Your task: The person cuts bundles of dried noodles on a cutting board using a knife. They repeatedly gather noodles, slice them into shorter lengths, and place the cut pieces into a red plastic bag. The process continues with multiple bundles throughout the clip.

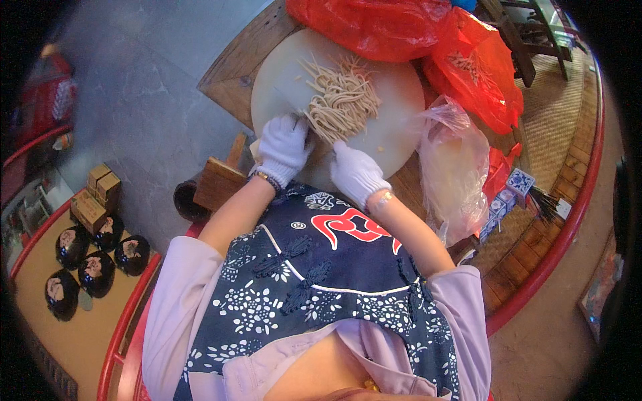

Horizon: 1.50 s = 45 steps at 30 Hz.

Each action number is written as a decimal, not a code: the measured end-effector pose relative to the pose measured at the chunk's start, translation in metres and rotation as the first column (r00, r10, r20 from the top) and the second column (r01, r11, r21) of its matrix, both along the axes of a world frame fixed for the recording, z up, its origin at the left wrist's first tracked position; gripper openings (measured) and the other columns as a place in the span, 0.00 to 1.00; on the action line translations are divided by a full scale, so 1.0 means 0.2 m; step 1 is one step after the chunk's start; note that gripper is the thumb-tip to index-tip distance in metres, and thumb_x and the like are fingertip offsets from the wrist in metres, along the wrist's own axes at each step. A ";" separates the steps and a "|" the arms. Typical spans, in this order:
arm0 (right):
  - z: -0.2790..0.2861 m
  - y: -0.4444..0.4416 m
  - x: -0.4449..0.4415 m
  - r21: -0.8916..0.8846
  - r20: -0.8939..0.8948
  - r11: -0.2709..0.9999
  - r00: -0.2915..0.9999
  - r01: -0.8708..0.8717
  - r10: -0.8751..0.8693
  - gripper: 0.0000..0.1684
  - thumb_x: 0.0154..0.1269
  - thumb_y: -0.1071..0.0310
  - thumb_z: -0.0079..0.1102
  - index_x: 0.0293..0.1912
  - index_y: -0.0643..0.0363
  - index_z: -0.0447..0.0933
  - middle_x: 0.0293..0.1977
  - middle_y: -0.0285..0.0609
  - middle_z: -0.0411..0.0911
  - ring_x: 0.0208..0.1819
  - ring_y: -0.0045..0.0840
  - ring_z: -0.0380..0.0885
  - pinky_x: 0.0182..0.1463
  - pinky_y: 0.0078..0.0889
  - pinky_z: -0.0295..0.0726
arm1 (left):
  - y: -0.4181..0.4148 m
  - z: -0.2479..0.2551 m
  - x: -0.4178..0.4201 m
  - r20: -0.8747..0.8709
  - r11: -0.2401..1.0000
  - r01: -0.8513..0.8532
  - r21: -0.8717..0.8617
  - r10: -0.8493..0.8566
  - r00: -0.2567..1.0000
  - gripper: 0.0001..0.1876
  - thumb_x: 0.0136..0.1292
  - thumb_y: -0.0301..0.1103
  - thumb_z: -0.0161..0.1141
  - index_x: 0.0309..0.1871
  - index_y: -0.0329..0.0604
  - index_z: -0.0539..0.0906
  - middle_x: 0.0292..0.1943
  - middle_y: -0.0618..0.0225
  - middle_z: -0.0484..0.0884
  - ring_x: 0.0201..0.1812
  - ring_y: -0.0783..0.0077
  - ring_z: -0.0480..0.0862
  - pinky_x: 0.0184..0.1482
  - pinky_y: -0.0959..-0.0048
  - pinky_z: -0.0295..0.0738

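On a round pale board [396, 100] lies a heap of thin beige noodle-like strips [343, 100]. My left hand [285, 145], in a white knitted glove, is closed at the heap's lower left side around something thin and dark; a faint, blurred blade-like edge shows just beyond it. What exactly it grips is mostly hidden. My right hand [353, 168], gloved alike, has its fingertips at the near end of the strips; whether it pinches them is unclear. A few small beige bits lie loose on the board.
The board rests on a wooden table [228, 75]. Red plastic bags [371, 25] lie at its far edge, a clear plastic bag [454, 165] at right. A wooden block-like object [218, 183] is at left. Farther left, black rounded objects [96, 273] and small cartons [89, 213] stand behind a red rail.
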State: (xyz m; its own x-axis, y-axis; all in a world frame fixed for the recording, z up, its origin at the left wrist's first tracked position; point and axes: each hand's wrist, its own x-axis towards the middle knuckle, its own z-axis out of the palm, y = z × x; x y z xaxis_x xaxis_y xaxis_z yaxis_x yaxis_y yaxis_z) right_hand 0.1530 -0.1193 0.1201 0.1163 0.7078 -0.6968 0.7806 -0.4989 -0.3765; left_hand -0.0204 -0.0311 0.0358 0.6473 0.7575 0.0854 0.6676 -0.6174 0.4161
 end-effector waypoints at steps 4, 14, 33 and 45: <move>-0.12 0.08 0.00 0.116 -0.014 0.993 0.999 0.037 -0.036 0.14 0.76 0.62 0.55 0.51 0.62 0.77 0.38 0.67 0.86 0.44 0.62 0.87 0.48 0.64 0.85 | 0.02 -0.04 -0.02 0.067 0.998 0.015 0.057 -0.019 0.998 0.21 0.53 0.41 0.76 0.49 0.45 0.86 0.42 0.56 0.81 0.46 0.47 0.82 0.47 0.47 0.76; 0.08 -0.01 0.01 -0.062 -0.021 0.998 1.000 0.019 -0.020 0.16 0.77 0.61 0.53 0.57 0.58 0.75 0.39 0.68 0.86 0.45 0.65 0.86 0.52 0.68 0.81 | 0.01 0.02 -0.02 0.033 0.999 -0.016 0.043 0.015 0.999 0.23 0.55 0.42 0.76 0.54 0.45 0.87 0.43 0.55 0.84 0.45 0.47 0.85 0.47 0.48 0.79; -0.11 0.04 -0.06 0.047 -0.016 0.999 1.000 0.013 -0.013 0.14 0.77 0.61 0.54 0.52 0.62 0.76 0.38 0.68 0.85 0.46 0.64 0.86 0.51 0.66 0.83 | 0.00 0.01 -0.03 -0.061 0.999 0.002 -0.050 -0.005 0.998 0.16 0.59 0.40 0.73 0.46 0.43 0.84 0.44 0.56 0.82 0.48 0.48 0.83 0.49 0.49 0.77; 0.03 0.01 -0.04 -0.044 -0.024 0.999 1.000 0.008 -0.009 0.14 0.76 0.63 0.55 0.54 0.61 0.76 0.38 0.68 0.85 0.47 0.63 0.86 0.52 0.65 0.82 | -0.01 -0.02 -0.05 -0.007 1.000 -0.009 0.000 0.009 1.000 0.17 0.58 0.39 0.74 0.47 0.42 0.85 0.46 0.55 0.83 0.48 0.47 0.83 0.50 0.49 0.78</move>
